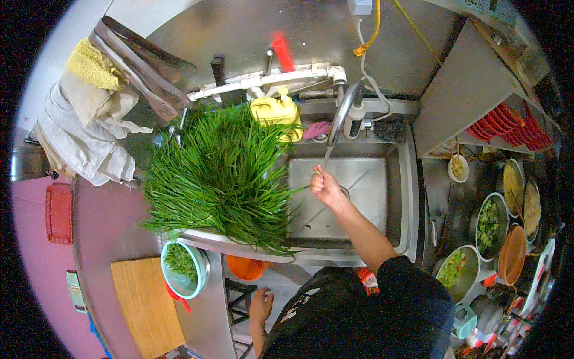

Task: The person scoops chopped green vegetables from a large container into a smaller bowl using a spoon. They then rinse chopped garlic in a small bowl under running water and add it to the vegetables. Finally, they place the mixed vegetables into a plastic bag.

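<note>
My right hand [324, 185] is over the stainless-steel sink basin [367, 215], its fingers closed under the curved tap [344, 112]. A thin stream of water falls at its fingertips. What looks like a single green stalk [299, 190] runs through its grip, a pale end showing at the fingertips. Left of it, a large heap of garlic chives [215, 175] covers the left side of the sink, some blades hanging over the front edge. My left hand [262, 304] hangs low beside my body, holding nothing, fingers loosely curled and apart.
Behind the chives stand a yellow jug [277, 114] and a pink cloth [317, 130]. A turquoise basket [201, 269] of greens sits front left, near a wooden board [145, 309]. An orange bucket [245, 268] is below. Bowls of chopped food [491, 224] line the right.
</note>
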Motion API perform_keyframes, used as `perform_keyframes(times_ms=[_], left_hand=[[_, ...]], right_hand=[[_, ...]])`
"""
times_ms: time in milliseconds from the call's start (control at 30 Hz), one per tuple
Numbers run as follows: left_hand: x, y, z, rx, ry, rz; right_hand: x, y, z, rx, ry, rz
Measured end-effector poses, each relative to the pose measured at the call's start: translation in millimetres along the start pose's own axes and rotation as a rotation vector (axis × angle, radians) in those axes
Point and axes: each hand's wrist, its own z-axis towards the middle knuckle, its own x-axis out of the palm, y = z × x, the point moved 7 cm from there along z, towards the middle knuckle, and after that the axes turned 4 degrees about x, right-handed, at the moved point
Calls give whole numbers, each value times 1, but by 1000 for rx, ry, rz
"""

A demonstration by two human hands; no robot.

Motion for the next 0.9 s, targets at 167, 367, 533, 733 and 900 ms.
perform_keyframes(times_ms=[167, 367, 533, 733, 900], left_hand=[[3, 9, -3, 3, -11, -7], [22, 36, -12, -64, 16, -13], [19, 28, -9, 14, 59, 31], [16, 31, -28, -63, 53, 4], [23, 59, -59, -148, -35, -83]], right_hand=[[44, 21, -35, -490, -178, -1342], [46, 53, -48, -396, -34, -1124], [-90, 221, -21, -710, -719, -922], [-77, 250, -8, -225, -483, -680], [-34, 228, -52, -156, -375, -636]])
